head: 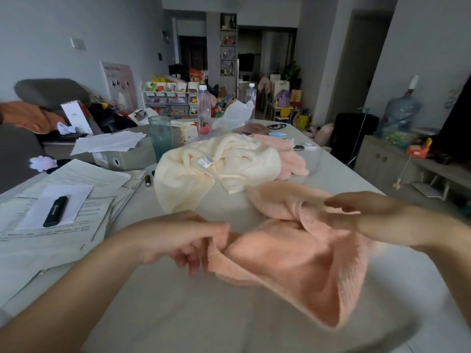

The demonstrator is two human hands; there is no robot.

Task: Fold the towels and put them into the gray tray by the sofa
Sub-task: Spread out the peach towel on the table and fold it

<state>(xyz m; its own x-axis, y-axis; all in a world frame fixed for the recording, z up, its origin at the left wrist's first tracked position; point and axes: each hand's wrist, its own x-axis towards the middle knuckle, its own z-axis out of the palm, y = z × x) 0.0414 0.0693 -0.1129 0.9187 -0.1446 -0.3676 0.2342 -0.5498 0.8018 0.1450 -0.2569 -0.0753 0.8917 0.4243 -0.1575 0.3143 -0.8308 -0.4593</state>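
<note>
A peach towel (pixel 300 258) lies rumpled on the grey table (pixel 178 314) right in front of me. My left hand (pixel 183 240) pinches its near left edge between thumb and fingers. My right hand (pixel 362 207) grips a bunched fold at the towel's upper right. Behind it sits a crumpled cream towel (pixel 211 169) with a white label showing. A second pink towel (pixel 285 154) lies heaped just behind and to the right of the cream one. No gray tray can be made out.
Stacked papers (pixel 63 200) with a black pen-like device (pixel 55 211) cover the table's left. A green glass (pixel 160 136), a grey box (pixel 122 154), plastic bottles (pixel 204 105) and a bag stand at the back. A sofa (pixel 23 138) is at left, a low cabinet (pixel 397 161) at right.
</note>
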